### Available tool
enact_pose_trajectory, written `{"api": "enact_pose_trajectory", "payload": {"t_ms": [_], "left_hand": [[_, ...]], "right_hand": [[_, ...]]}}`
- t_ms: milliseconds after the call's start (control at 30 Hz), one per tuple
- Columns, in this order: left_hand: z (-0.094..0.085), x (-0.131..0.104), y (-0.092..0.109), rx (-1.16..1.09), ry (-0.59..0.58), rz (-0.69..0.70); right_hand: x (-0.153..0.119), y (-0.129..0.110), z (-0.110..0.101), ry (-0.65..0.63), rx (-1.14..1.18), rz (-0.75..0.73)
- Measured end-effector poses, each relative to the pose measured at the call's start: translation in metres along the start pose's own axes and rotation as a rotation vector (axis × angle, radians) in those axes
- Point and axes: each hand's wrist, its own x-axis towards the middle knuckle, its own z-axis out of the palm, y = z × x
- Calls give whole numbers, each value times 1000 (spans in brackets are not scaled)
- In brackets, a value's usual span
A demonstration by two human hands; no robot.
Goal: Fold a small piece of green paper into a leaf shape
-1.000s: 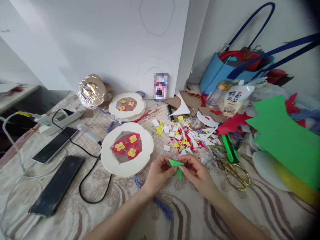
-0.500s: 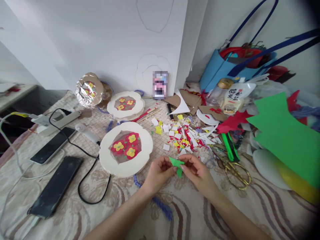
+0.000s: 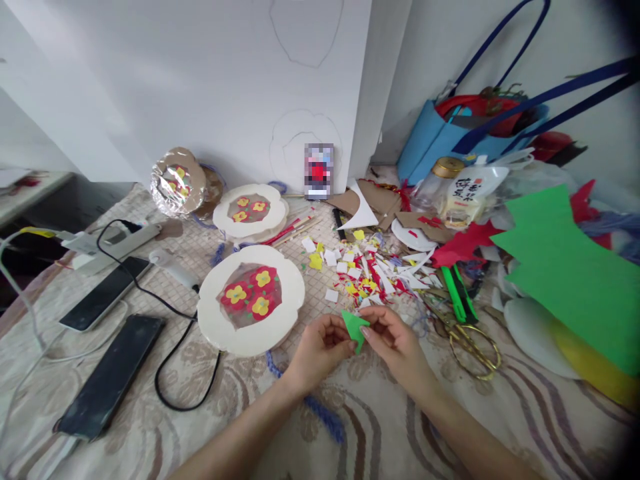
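Note:
A small folded piece of green paper [image 3: 354, 328] is pinched between my left hand [image 3: 323, 350] and my right hand [image 3: 393, 340], low in the middle of the view. Both hands are closed on its edges. Just left of them lies a white scalloped frame [image 3: 295, 293] with red and yellow paper flowers in its centre. Beyond my fingers is a pile of white, red and yellow paper scraps [image 3: 383, 270]. Gold-handled scissors [image 3: 473, 347] rest to the right of my right hand.
A large green sheet [image 3: 575, 267], red paper [image 3: 465, 245] and a green cutter [image 3: 457, 293] lie right. Phones [image 3: 107, 377], a power strip [image 3: 120, 245] and cables are left. Behind stand a white board [image 3: 225, 80], a small screen [image 3: 319, 172] and a blue bag [image 3: 425, 143].
The green paper has turned in my fingers and now shows a broader triangular face. My hands have stayed in nearly the same place. The picture on the small screen differs.

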Motion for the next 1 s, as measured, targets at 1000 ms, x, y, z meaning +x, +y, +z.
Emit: {"api": "enact_pose_trajectory", "payload": {"t_ms": [1000], "left_hand": [[3,-1,7,-99,137,-35]], "right_hand": [[-1,-9,1,-138,-345,-252]]}}
